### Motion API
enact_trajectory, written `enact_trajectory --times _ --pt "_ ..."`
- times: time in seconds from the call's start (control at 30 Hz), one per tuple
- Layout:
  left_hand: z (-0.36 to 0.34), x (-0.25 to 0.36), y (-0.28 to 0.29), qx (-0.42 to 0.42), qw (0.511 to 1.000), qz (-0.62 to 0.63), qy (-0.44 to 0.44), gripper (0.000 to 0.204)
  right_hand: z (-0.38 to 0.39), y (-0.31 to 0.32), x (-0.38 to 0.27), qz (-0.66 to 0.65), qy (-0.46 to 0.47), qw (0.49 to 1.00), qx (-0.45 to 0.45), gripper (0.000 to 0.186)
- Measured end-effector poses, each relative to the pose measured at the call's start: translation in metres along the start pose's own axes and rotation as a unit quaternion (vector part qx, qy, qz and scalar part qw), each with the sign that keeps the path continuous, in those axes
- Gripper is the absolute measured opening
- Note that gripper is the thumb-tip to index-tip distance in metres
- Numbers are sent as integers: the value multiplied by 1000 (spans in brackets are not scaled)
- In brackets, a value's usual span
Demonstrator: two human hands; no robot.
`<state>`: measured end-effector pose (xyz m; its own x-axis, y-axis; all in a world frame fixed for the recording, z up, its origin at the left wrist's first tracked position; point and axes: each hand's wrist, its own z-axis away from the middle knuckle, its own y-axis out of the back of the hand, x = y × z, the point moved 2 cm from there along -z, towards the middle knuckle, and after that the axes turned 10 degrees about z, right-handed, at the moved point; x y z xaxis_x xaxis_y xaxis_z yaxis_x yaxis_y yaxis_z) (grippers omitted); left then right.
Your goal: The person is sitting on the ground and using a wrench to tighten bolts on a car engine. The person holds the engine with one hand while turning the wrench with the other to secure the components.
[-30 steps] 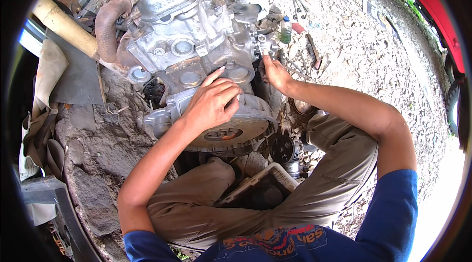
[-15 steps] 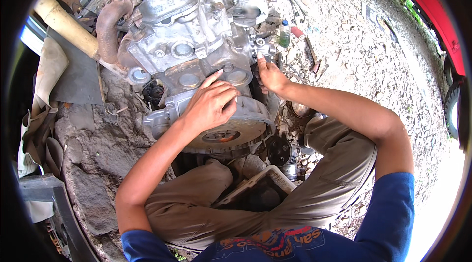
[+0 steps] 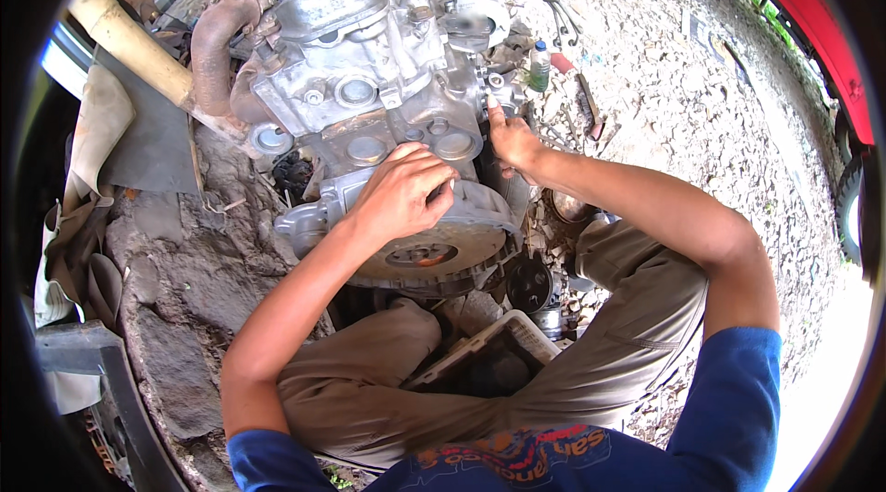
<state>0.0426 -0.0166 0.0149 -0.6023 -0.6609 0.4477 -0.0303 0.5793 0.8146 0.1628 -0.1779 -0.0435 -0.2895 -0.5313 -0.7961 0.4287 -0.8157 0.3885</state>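
Note:
A worn grey engine block stands before me, its round toothed flywheel facing my lap. My left hand rests at the block's near edge, just above the flywheel housing. Its fingers are curled inward with their tips mostly hidden, so anything in them stays out of sight. At the block's right side, my right hand is closed around a small metal fitting, thumb pressed on top and fingers bent underneath. Two round metal plugs, one of them the left plug, show beyond my left hand.
A rusty curved pipe and a bamboo pole are at the left. A plastic bottle and a brush-like tool lie on gravel at the right. Between my legs sits a crate. A red vehicle stands far right.
My left hand's outstretched fingers have curled in and drawn back from the round plugs toward the housing. My right hand keeps its place at the fitting. The view has shifted slightly.

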Motion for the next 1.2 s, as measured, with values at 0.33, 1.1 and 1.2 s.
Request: enact_trajectory --times 0.33,1.1,1.2 --pt "2 1 -1 11 1000 -10 -16 12 -4 1 5 -94 -34 989 -108 63" --pt "4 3 -1 2 1000 -13 -4 13 -50 15 16 -44 72 996 25 71" --pt "4 3 0 0 1000 -13 -4 13 -48 13 11 -44 75 996 5 68"
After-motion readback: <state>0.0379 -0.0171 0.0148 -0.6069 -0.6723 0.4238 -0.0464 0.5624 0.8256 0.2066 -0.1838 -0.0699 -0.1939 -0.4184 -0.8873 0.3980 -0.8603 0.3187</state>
